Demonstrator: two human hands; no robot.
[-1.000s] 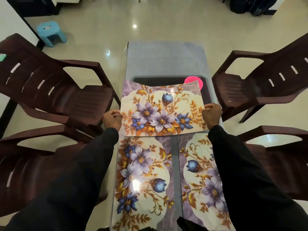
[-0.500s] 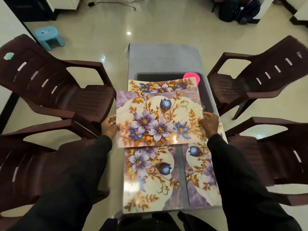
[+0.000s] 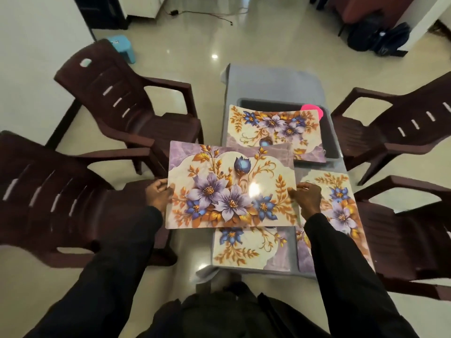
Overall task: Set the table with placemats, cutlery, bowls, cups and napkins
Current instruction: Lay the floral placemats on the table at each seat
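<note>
Four dark brown plastic armchairs surround the desk [image 3: 271, 81]: two armchairs off its left edge [image 3: 127, 106] and two armchairs off its right edge [image 3: 395, 128]. A light blue stool [image 3: 122, 46] stands on the glossy floor [image 3: 244, 45] beyond the far-left corner. Dark bags [image 3: 380, 39] lie past the far-right corner, and a black cable [image 3: 205, 14] lies beyond the far edge.

Legible text, brands, numbers, signs: none; one small sticker [image 3: 116, 41] on top of the blue stool [image 3: 125, 49], too small and blurred to read; held placemat [image 3: 231, 189] carries a floral print only, without lettering.
</note>
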